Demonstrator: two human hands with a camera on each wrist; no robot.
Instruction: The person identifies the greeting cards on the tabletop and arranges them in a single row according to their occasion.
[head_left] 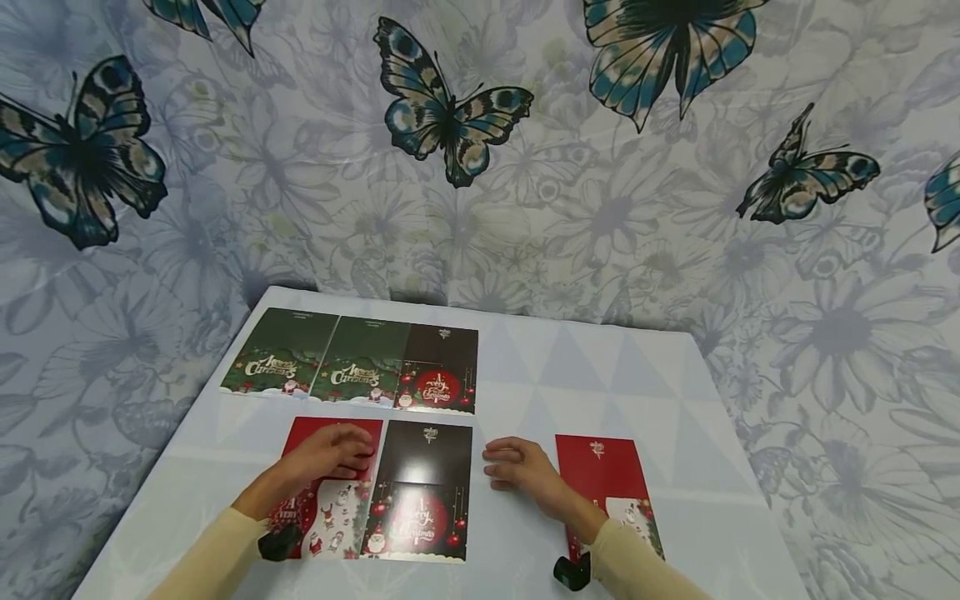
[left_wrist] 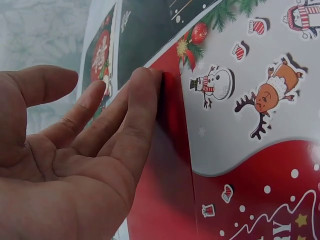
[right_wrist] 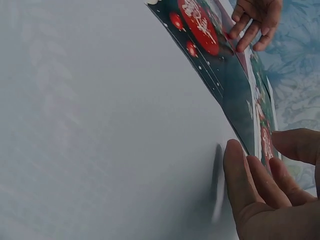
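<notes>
My left hand (head_left: 333, 452) rests over the upper half of a red Christmas card (head_left: 351, 521), its little-finger side at the card's surface and the fingers loosely bent. In the left wrist view, printed snowman and reindeer figures show on this red card (left_wrist: 175, 115). Beside it lies a dark Christmas card (head_left: 431, 458) with a red bauble print. My right hand (head_left: 525, 475) is just right of that dark card, low over the white tabletop, fingers relaxed and holding nothing. Another red card (head_left: 603, 467) lies to the right, partly covered by my right forearm.
Behind lies a row of cards: two green Christmas cards (head_left: 279, 350) (head_left: 360, 358) and a dark card (head_left: 438, 367) with a bauble print. They lie on a white table (head_left: 585, 375) with pale triangles. A butterfly-patterned cloth (head_left: 487, 233) hangs behind the table's far edge.
</notes>
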